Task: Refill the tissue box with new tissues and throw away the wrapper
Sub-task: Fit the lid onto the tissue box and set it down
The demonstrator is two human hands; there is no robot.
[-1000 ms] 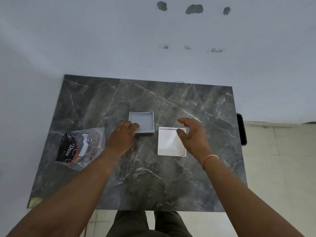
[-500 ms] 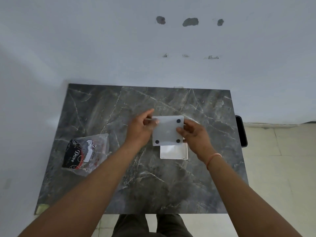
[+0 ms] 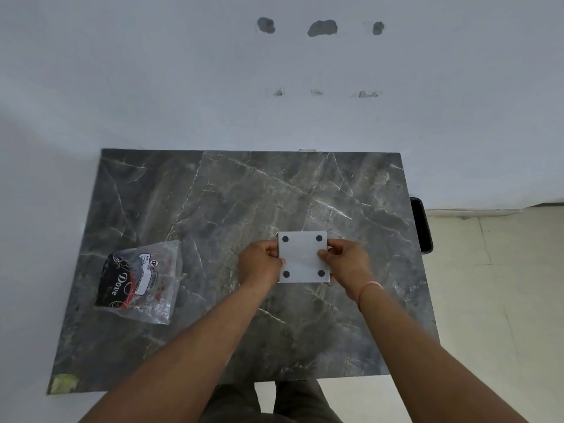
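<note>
The tissue box [image 3: 303,257] sits on the dark marble-patterned table [image 3: 213,209], right of centre and toward the near half. It is white and close to square in outline, so no long axis can be made out. The face turned up at the camera is flat and carries four small black round pads, one near each corner. Its edges run roughly parallel to the table edges. A thin white rim shows along its left and far edges; whether that rim belongs to a separate part cannot be told.

The left hand [image 3: 259,264] is clamped on the left edge of the box, fingers curled over the side, its grip closed on it. The right hand [image 3: 346,261] is clamped on the right edge, thumb laid on the upper face near the right pads, its grip likewise closed on the box. A thin orange band [image 3: 367,289] circles the right wrist.

The wrapper [image 3: 142,282], a clear plastic bag with a black and red printed panel reading "Dove", lies flat on the left part of the table, well apart from the box and both hands. It looks slack and crinkled.

A dark object [image 3: 422,224] stands on the floor just beside the table's right edge. A yellowish scrap [image 3: 62,383] marks the table's near left corner.
</note>
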